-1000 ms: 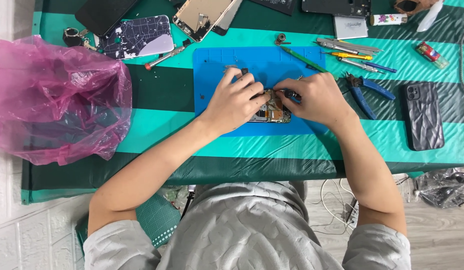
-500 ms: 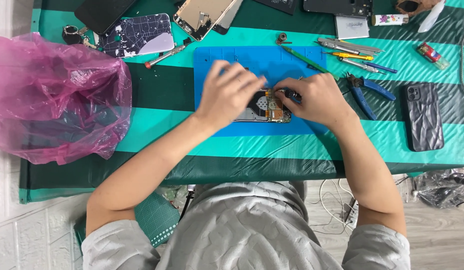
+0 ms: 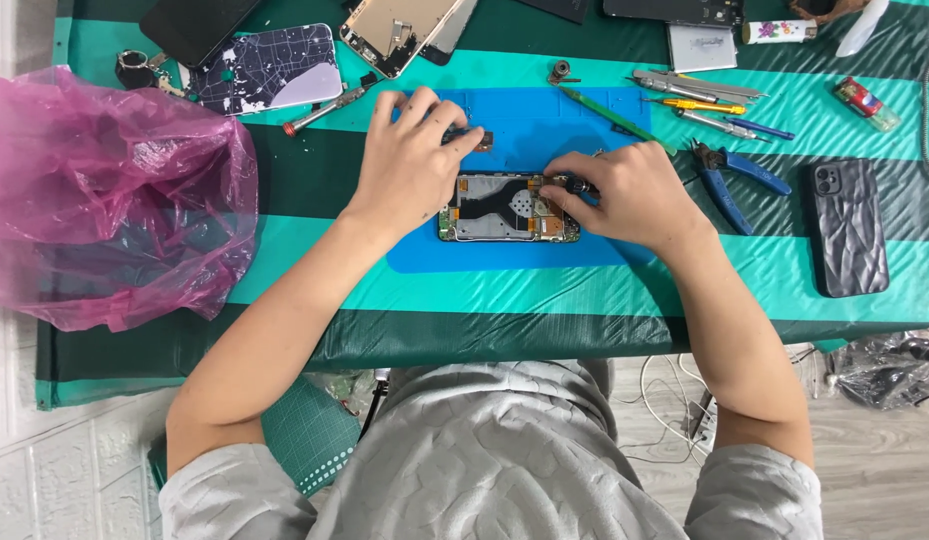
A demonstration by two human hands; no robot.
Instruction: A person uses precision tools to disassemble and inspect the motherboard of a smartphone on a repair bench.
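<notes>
Fingers of the right hand (image 3: 634, 195) pinch something small at the right end of the opened phone (image 3: 509, 208), which lies on the blue mat (image 3: 544, 130). Left hand (image 3: 409, 165) rests just above the phone's left end, fingertips curled at a small dark part (what it grips, cannot tell). Risk, as a judgement: phone is unbraced, so a hard pull could slide it or strain a connector; tiny parts could roll toward the pliers (image 3: 729, 170).

An opened phone (image 3: 507, 208), circuitry exposed, lies flat and sideways on the blue mat (image 3: 544, 255).
</notes>
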